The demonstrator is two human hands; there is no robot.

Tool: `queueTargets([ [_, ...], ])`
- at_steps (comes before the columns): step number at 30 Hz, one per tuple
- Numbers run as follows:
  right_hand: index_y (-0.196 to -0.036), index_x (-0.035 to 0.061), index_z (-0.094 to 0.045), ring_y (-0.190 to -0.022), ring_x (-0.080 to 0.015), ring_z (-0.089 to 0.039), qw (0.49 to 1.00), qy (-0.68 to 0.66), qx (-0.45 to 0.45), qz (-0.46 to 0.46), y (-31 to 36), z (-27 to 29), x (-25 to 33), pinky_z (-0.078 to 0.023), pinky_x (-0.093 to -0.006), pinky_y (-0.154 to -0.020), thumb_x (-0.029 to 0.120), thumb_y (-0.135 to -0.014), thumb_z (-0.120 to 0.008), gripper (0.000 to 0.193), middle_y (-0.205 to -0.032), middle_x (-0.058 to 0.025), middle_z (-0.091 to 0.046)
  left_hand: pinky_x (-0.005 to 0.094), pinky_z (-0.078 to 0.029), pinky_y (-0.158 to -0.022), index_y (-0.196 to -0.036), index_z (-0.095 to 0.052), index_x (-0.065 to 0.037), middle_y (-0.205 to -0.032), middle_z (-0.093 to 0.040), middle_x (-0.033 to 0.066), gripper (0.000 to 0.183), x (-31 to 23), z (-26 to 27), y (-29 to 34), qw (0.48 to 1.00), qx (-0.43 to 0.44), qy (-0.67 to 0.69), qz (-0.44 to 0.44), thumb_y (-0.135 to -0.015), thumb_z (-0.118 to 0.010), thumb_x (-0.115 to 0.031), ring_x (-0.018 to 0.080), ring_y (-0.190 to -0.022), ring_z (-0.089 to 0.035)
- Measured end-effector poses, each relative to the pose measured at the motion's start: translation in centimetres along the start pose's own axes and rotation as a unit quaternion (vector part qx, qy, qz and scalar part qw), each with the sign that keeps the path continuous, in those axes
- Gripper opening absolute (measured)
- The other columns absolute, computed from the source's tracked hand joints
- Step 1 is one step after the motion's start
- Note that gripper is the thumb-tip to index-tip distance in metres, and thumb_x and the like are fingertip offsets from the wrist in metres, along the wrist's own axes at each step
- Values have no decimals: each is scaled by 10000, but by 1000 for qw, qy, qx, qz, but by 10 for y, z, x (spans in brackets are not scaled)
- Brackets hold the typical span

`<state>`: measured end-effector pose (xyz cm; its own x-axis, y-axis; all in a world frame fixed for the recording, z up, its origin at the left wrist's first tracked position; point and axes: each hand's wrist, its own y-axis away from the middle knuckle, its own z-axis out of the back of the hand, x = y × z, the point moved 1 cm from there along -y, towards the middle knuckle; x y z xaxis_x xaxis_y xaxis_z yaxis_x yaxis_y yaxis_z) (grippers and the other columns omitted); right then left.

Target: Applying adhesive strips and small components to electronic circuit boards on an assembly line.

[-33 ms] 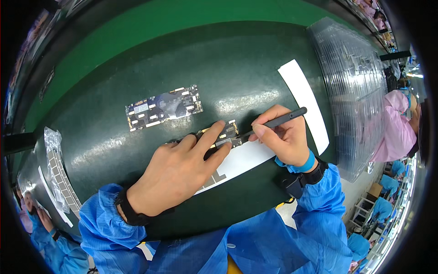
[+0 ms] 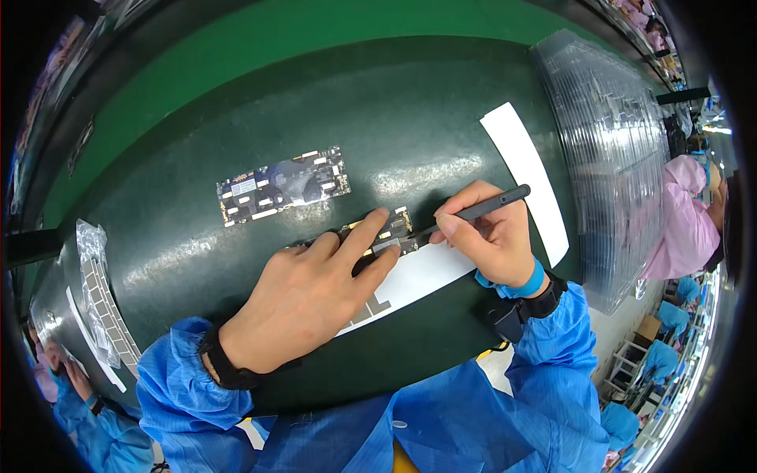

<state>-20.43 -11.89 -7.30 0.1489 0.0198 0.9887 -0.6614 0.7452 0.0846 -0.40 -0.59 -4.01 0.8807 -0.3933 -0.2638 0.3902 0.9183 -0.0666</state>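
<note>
The left hand (image 2: 303, 303) lies flat, fingers spread and pressing down on a small dark circuit board with gold contacts (image 2: 386, 229) on the dark green surface (image 2: 197, 260). Just right of it, the right hand (image 2: 489, 236) is pinched around thin dark tweezers (image 2: 473, 213), whose tip seems to touch the board's edge. A white paper strip (image 2: 426, 272) lies under both hands. Beyond the left hand rests a second, longer circuit board (image 2: 282, 185). Stacked clear plastic trays (image 2: 615, 142) sit beyond the right hand.

Small dark circuit board (image 2: 390, 230) w/ gold contacts lies flat on the mat, partly covered. Thin black tweezers (image 2: 473, 213) are tilted, tip touching the board's right end.
</note>
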Motion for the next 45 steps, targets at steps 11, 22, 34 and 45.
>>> queueTargets([
  [11,-875,5,-626,-546,18,-499,1000,6,-3,3,-1,-1,-2,-348,-141,-461,60,-844,-643,65,-699,3,-638,265,-503,-497,-1170,-624,-136,-1264,-541,109,423,-1,0,-4,1000,0,4,8,-752,-571,-97,158,-727,-604],
  [22,-824,-24,-565,-582,-55,-572,990,-46,-134,27,2,1,3,-421,-181,-501,-10,-820,-565,14,-691,-32,-602,277,-518,-522,-1186,-613,-134,-1264,-514,113,440,-7,2,-5,1000,12,-16,18,-750,-577,-82,174,-731,-602],
  [34,-794,-1,-582,-527,-14,-495,989,-45,-136,48,-3,0,-3,-360,-180,-462,31,-819,-612,51,-633,13,-563,278,-515,-524,-1146,-627,-76,-1165,-591,164,420,-10,18,9,992,8,-123,29,-728,-601,-118,174,-698,-604],
  [45,-771,-4,-573,-528,-22,-518,990,-45,-122,48,7,0,-5,-373,-177,-466,0,-805,-591,39,-605,-13,-589,391,-525,-653,-1036,-555,-50,-940,-625,111,354,45,71,-3,986,-59,-120,100,-692,-637,-63,288,-796,-629],
])
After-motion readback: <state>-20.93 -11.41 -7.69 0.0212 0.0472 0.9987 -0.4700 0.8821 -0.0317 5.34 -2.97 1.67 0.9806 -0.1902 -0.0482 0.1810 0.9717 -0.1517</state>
